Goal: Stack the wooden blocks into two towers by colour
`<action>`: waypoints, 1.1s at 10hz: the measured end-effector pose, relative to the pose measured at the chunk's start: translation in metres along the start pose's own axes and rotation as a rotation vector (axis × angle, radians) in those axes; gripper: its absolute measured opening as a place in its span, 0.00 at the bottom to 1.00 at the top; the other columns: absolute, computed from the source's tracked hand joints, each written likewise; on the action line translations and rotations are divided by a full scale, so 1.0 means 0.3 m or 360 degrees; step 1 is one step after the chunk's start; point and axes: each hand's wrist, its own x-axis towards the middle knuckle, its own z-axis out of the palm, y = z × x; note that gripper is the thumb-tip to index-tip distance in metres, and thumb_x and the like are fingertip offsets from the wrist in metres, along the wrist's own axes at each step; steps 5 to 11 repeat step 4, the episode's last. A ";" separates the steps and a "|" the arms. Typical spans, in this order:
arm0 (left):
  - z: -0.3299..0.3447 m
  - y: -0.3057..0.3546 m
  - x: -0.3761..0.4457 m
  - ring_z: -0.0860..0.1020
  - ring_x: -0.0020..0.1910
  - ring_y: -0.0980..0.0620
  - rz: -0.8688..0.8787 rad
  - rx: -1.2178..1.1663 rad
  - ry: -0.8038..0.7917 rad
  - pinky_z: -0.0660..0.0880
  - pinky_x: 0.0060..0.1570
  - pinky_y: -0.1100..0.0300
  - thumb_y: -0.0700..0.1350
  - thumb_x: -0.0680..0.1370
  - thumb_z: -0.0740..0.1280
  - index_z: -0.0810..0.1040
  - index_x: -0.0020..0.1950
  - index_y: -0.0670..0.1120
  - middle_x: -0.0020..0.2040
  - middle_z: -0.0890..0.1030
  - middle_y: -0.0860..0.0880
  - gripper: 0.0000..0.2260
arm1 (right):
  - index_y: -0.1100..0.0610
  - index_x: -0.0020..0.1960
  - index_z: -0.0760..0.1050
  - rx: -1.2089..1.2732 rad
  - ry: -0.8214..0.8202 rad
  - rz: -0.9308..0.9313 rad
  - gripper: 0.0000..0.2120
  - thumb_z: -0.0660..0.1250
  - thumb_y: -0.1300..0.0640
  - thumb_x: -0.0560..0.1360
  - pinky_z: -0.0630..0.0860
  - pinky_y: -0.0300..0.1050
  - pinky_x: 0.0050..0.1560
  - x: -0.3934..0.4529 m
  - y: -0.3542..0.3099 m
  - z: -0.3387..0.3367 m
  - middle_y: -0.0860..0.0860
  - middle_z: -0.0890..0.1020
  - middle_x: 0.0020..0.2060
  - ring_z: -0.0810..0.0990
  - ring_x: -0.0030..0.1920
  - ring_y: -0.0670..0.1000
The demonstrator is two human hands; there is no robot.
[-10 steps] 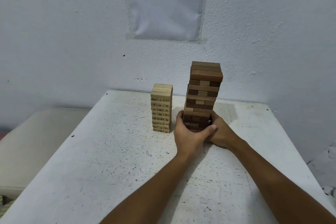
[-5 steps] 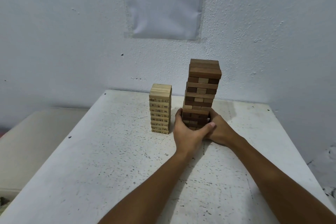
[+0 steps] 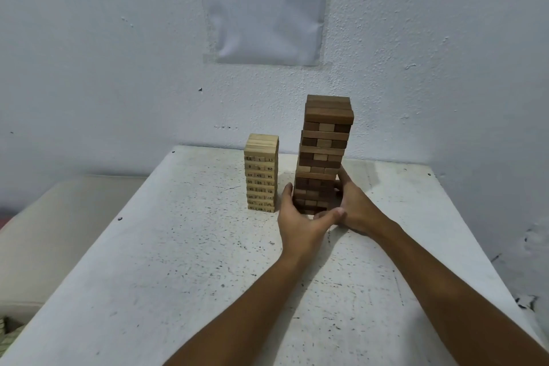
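Two towers stand at the far end of the white table (image 3: 184,270). The light wooden tower (image 3: 261,175), with numbers printed on its block ends, is the shorter one and stands on the left. To its right rises the taller brown tower (image 3: 325,142), whose layers are slightly out of line. My left hand (image 3: 300,226) holds that tower's base from the left and front, with the thumb lying across the front. My right hand (image 3: 358,208) grips the base from the right. The lowest brown blocks are partly hidden behind my hands.
A white wall stands right behind the table, with a printed sheet (image 3: 264,6) stuck above the towers. A pale bench-like surface (image 3: 53,232) lies lower on the left. The table's right edge (image 3: 481,246) runs close to the wall.
Both hands stay round the base of the brown tower. The tower seems to have shifted slightly left, towards the light tower. The light tower has not moved.
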 end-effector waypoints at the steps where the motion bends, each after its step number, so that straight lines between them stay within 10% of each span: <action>1: -0.020 0.001 -0.027 0.73 0.59 0.70 -0.0013 0.0052 -0.0027 0.69 0.60 0.72 0.49 0.63 0.82 0.69 0.67 0.52 0.58 0.77 0.60 0.37 | 0.38 0.77 0.41 -0.0017 0.0057 0.0044 0.64 0.81 0.40 0.56 0.74 0.53 0.66 -0.025 0.005 0.005 0.50 0.76 0.64 0.75 0.65 0.49; 11: -0.089 0.052 -0.140 0.63 0.67 0.61 -0.0046 0.0102 -0.0075 0.62 0.68 0.62 0.49 0.65 0.81 0.60 0.76 0.50 0.64 0.66 0.66 0.45 | 0.48 0.79 0.37 -0.0040 0.0281 0.0198 0.60 0.80 0.52 0.65 0.66 0.48 0.67 -0.154 -0.037 0.050 0.55 0.69 0.72 0.67 0.72 0.55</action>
